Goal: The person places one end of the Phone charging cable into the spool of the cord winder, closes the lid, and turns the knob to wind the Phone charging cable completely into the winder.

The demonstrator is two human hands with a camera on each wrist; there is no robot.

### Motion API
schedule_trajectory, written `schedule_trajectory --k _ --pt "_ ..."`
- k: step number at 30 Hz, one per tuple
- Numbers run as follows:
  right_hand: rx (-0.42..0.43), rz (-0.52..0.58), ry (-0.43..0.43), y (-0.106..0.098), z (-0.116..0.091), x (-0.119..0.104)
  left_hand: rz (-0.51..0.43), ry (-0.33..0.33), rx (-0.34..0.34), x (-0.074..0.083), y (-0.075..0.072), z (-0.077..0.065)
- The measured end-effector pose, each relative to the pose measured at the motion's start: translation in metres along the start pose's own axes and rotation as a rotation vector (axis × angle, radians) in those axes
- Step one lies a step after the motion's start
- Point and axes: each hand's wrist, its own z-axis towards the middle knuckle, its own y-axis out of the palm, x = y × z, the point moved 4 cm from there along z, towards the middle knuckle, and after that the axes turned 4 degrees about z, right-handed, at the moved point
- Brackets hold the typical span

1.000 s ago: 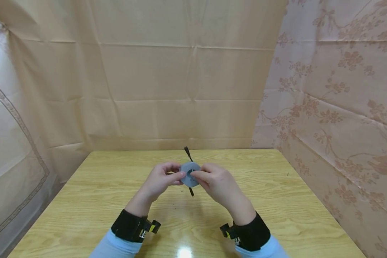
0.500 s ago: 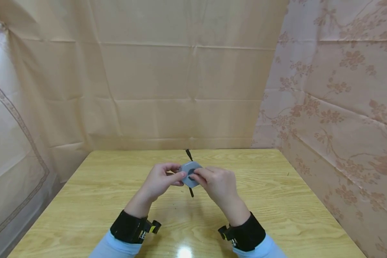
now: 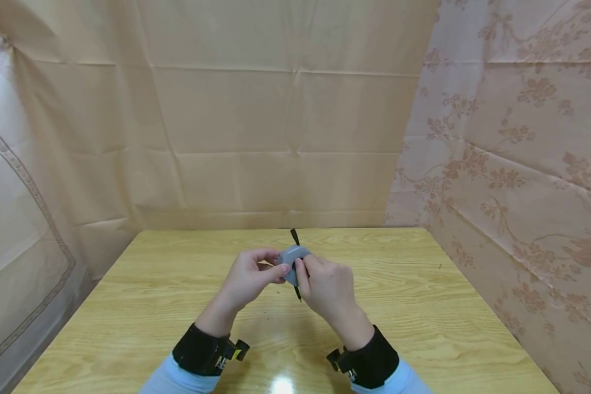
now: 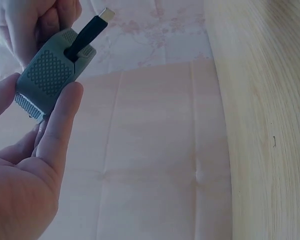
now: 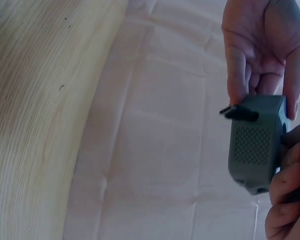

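A grey-blue cable winder with faceted, textured sides is held up above the middle of the table. My left hand pinches its left edge between thumb and fingers. The curled fingers of my right hand grip at the centre of its near face; what they pinch there is hidden. One black cable end sticks out at the far side, another black end at the near side. In the left wrist view a USB-C-like metal plug tips the short black cable coming through a slot in the case.
Below the hands is a light wood-grain table with a few tiny dark specks. A beige cloth hangs behind its far edge, and a floral cloth hangs on the right. Both wrists wear black bands with small cameras.
My right hand has turned at the centre of the winder, its wrist swinging left. The winder has tilted and shifted slightly right, its cable ends with it. My left hand keeps its pinch.
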Motion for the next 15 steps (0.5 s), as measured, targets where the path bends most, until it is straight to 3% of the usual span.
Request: schedule_trajectory --k 8,15 --pt "-0.05 0.07 0.194 0.0013 0.0009 0.0016 0.01 0.009 0.02 -0.0034 0.0009 0.0018" --pt "-0.049 0.146 0.189 -0.001 0.0008 0.0078 -0.004 -0.04 0.023 -0.0071 -0.0017 0.0042"
